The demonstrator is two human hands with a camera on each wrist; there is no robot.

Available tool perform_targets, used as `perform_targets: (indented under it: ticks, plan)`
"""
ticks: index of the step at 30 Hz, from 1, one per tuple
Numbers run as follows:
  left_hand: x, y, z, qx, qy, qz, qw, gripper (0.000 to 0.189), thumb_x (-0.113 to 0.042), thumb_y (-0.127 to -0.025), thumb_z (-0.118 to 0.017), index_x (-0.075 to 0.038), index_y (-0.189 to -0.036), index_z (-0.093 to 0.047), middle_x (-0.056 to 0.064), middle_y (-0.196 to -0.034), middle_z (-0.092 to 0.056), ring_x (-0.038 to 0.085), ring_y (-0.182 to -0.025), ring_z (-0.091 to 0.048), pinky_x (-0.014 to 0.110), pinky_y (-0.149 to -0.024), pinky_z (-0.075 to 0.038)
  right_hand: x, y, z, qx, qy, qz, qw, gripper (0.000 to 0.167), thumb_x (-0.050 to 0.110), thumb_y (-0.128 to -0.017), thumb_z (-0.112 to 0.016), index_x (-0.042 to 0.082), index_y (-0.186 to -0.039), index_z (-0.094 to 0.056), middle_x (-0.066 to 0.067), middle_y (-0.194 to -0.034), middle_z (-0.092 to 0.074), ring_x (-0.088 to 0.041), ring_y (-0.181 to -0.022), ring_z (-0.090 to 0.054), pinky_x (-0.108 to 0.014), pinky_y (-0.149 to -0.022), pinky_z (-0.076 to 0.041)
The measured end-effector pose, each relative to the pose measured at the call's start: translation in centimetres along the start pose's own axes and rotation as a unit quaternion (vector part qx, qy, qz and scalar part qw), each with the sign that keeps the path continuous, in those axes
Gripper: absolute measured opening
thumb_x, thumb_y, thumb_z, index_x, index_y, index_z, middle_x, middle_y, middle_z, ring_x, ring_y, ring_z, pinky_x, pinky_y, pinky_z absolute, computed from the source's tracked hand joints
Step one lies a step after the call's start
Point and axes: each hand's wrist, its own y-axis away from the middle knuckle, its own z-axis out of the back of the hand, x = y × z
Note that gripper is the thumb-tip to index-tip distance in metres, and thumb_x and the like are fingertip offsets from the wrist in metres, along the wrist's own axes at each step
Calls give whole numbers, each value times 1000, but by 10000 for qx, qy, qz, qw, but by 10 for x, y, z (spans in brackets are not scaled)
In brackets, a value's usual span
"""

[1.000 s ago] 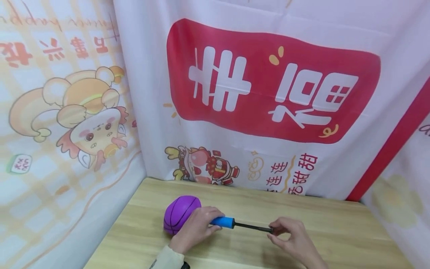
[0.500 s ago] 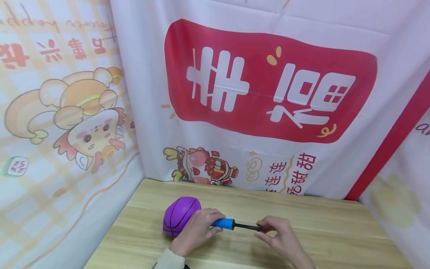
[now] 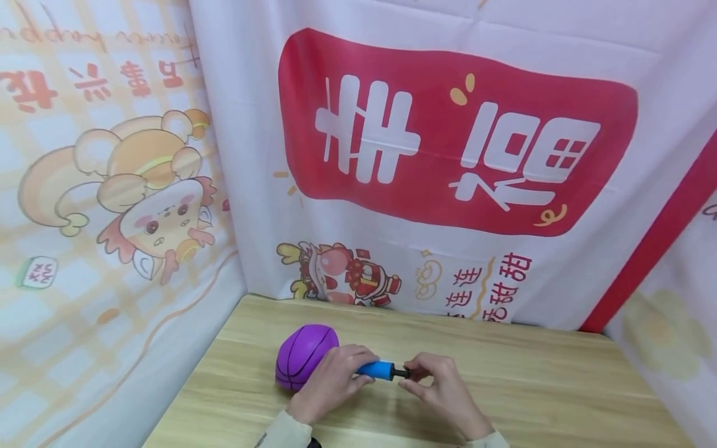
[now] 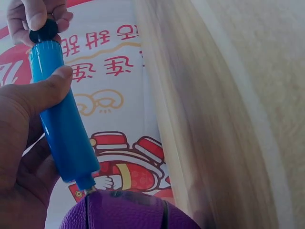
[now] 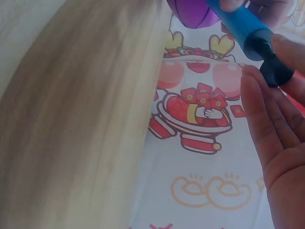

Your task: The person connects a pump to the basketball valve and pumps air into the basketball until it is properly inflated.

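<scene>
Purple basketball (image 3: 304, 356) looks underfilled, pumping seemingly unfinished; beside it, left hand (image 3: 333, 376) grips the fitted blue pump (image 4: 69, 129), right hand (image 3: 442, 387) pinches its handle (image 4: 44, 31).

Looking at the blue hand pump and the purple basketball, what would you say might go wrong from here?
The thin needle between the blue hand pump and the purple basketball could bend or slip out if the pump tilts. With the left hand's grip around the pump, the basketball might shift on the table. The right hand's grip pinches the black handle with little rod showing, so fingertips might get nipped against the pump.
</scene>
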Motion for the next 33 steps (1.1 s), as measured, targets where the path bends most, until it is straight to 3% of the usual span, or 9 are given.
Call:
perform_targets:
  ticks: [5, 9, 14, 23, 28, 33]
  plan:
    - [3, -1, 4, 79, 36, -57, 9999, 33, -24, -87, -85, -20, -118, -76, -6, -114, -78, 7, -104, -73, 26, -94, -63, 1, 0, 7, 143, 69, 240, 9996, 26, 1, -78, -88, 16, -92, -72, 5, -88, -77, 4, -73, -68, -24, -64, -65]
    - [4, -3, 6, 86, 72, -56, 9999, 33, -23, -87, -85, -19, -119, -76, -5, -116, -78, 9, -106, -73, 27, -95, -63, 1, 6, 21, 34, 241, 520, 9983, 31, -1, -75, -90, 17, -91, -70, 7, -86, -75, 4, -73, -67, -25, -62, -64]
    - [3, -4, 4, 197, 192, 12, 9996, 33, -24, -89, -83, -20, -121, -75, -6, -116, -78, 8, -107, -73, 27, -96, -63, -3, 21, 40, -144, 316, 477, 9983, 37, -4, -71, -90, 21, -91, -70, 10, -84, -73, 5, -73, -67, -24, -60, -64]
    - [5, 0, 0, 178, 199, 75, 9996, 33, -22, -88, -84, -22, -121, -75, -8, -116, -78, 7, -106, -73, 28, -96, -63, -12, 43, 68, -330, 28, 701, 9970, 35, -5, -76, -88, 19, -95, -72, -4, -81, -75, 1, -72, -70, -18, -61, -62]
    - [4, -2, -3, 173, 156, -33, 9997, 33, -24, -89, -83, -21, -121, -76, -7, -115, -78, 7, -105, -73, 25, -94, -63, -12, 43, 67, -336, 5, 701, 9970, 34, -5, -74, -89, 17, -95, -73, -3, -82, -76, 0, -71, -70, -16, -61, -61]
    - [1, -3, -3, 206, 168, -20, 9996, 33, -23, -88, -84, -19, -121, -76, -5, -115, -79, 7, -105, -73, 24, -94, -63, -5, 34, 54, -87, -63, 351, 9993, 31, -3, -76, -89, 17, -93, -74, -6, -82, -76, 1, -72, -70, -22, -61, -63]
